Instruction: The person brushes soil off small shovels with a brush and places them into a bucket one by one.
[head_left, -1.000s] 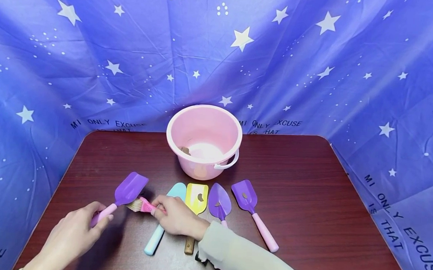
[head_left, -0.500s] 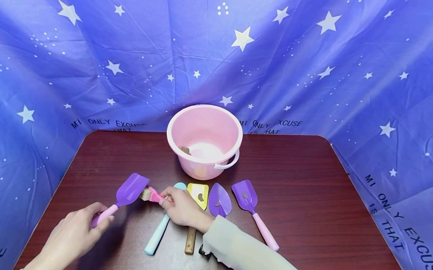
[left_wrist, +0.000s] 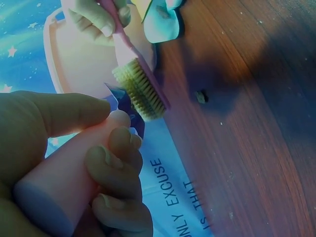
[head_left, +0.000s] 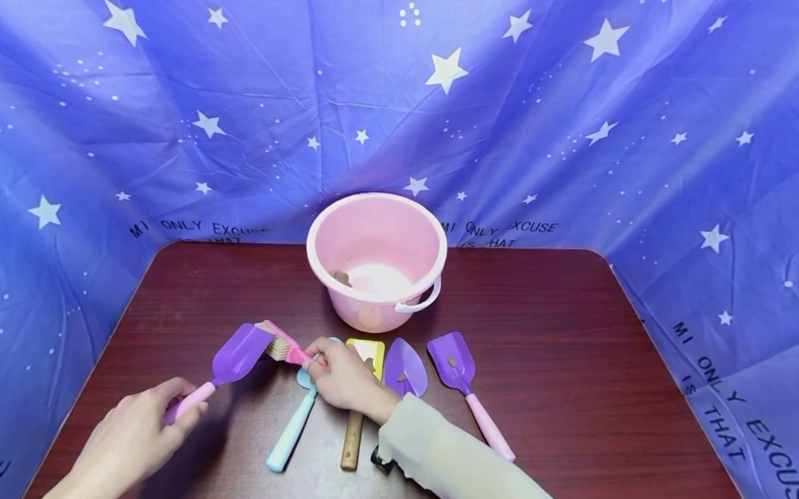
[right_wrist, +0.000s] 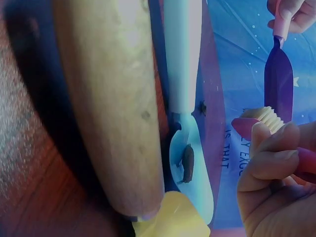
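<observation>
Purple shovel (head_left: 237, 355) in the left hand (head_left: 130, 431): from my remote post I record the fingers curled round its pink handle, the blade raised over the counter (head_left: 537, 322) at two o'clock from the hand. At three o'clock from the blade I find the pink brush (head_left: 294, 353), bristles at the blade's edge; contact I cannot confirm. The light-blue scoop (head_left: 293, 427) lies at six o'clock from the brush, a brown piece (right_wrist: 187, 163) on its blade in the right wrist view. The right hand (head_left: 347, 377), four o'clock from the brush head, pinches the brush handle, fingers narrow. At six o'clock from that hand I note the wooden handle of the yellow scoop (head_left: 352, 441). The pink bucket (head_left: 315, 262) stands just past twelve o'clock from the same hand, brown matter (head_left: 342, 278) inside at the bucket's eight o'clock. A pointed purple trowel (head_left: 415, 362) and, farther out, a second shovel (head_left: 462, 379) lie at three o'clock, each bearing a brown flake (head_left: 452, 361).
</observation>
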{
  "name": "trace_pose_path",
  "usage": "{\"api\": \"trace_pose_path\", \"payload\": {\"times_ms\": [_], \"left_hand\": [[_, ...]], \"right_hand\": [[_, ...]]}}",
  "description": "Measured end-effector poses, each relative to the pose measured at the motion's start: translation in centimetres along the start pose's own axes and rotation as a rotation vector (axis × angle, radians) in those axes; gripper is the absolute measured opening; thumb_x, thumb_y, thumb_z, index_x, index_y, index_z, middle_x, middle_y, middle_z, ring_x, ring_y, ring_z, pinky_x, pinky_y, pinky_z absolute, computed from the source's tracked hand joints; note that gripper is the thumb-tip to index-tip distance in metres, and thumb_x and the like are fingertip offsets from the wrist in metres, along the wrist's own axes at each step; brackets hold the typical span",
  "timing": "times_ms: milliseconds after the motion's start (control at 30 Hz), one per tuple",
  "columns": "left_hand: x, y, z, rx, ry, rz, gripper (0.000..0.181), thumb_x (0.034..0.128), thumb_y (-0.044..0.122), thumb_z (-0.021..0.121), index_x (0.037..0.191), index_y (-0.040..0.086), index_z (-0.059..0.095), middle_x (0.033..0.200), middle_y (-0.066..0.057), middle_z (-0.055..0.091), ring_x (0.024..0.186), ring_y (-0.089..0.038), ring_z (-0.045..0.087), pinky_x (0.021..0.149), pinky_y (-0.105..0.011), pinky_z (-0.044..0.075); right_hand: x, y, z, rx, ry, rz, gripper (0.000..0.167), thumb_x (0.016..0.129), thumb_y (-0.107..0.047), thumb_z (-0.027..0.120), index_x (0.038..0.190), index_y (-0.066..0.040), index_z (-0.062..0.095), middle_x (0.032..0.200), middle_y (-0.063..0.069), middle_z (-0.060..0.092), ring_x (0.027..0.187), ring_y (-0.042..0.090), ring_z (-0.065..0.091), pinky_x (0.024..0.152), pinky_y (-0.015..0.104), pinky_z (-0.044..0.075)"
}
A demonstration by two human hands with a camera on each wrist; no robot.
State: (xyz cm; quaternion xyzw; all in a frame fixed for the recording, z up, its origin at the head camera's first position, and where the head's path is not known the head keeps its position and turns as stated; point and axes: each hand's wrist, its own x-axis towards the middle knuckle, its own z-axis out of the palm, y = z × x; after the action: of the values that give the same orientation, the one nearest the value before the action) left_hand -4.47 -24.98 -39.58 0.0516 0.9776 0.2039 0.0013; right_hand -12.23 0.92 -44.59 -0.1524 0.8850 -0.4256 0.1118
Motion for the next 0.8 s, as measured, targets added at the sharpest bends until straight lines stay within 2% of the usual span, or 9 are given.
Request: {"api": "trace_pose_path", "payload": {"times_ms": [233, 433, 633, 800], "left_hand": [[-0.3, -0.4, -0.3, -0.010, -0.021, -0.019, 0.015, 0.0835, 0.026, 0.071, 0.093, 0.016, 0.065, 0.061, 0.004, 0.046, 0.058, -0.016, 0.043, 0.051, -0.034, 0.032], [-0.2, -0.3, -0.4, -0.012, 0.003, -0.018, 0.013, 0.0828, 0.024, 0.070, 0.091, 0.016, 0.063, 0.062, 0.004, 0.046, 0.057, -0.015, 0.043, 0.051, -0.034, 0.032], [0.0, -0.1, -0.2, -0.023, 0.044, 0.004, 0.012, 0.0822, 0.020, 0.070, 0.090, 0.014, 0.063, 0.060, 0.006, 0.044, 0.056, -0.015, 0.042, 0.051, -0.034, 0.031], [0.1, 0.1, -0.2, -0.033, 0.046, 0.010, 0.013, 0.0837, 0.021, 0.069, 0.092, 0.012, 0.064, 0.060, 0.006, 0.044, 0.056, -0.015, 0.042, 0.051, -0.034, 0.032]], "right_hand": [[0.3, 0.3, -0.2, 0.040, 0.010, 0.004, 0.010, 0.092, -0.018, 0.059, 0.100, -0.014, 0.064, 0.060, -0.012, 0.049, 0.050, 0.003, 0.044, 0.047, 0.021, 0.036], [0.1, 0.3, -0.1, 0.008, 0.004, 0.015, 0.010, 0.093, -0.021, 0.058, 0.099, -0.016, 0.064, 0.058, -0.012, 0.046, 0.049, 0.003, 0.042, 0.047, 0.022, 0.034], [-0.7, -0.1, 0.6, -0.009, -0.068, -0.040, 0.010, 0.093, -0.018, 0.058, 0.100, -0.014, 0.064, 0.057, -0.012, 0.042, 0.047, 0.002, 0.038, 0.047, 0.020, 0.033], [-1.3, -0.7, 1.1, -0.071, -0.102, -0.097, 0.012, 0.093, -0.019, 0.058, 0.103, -0.015, 0.065, 0.059, -0.013, 0.043, 0.050, 0.000, 0.038, 0.048, 0.018, 0.034]]}}
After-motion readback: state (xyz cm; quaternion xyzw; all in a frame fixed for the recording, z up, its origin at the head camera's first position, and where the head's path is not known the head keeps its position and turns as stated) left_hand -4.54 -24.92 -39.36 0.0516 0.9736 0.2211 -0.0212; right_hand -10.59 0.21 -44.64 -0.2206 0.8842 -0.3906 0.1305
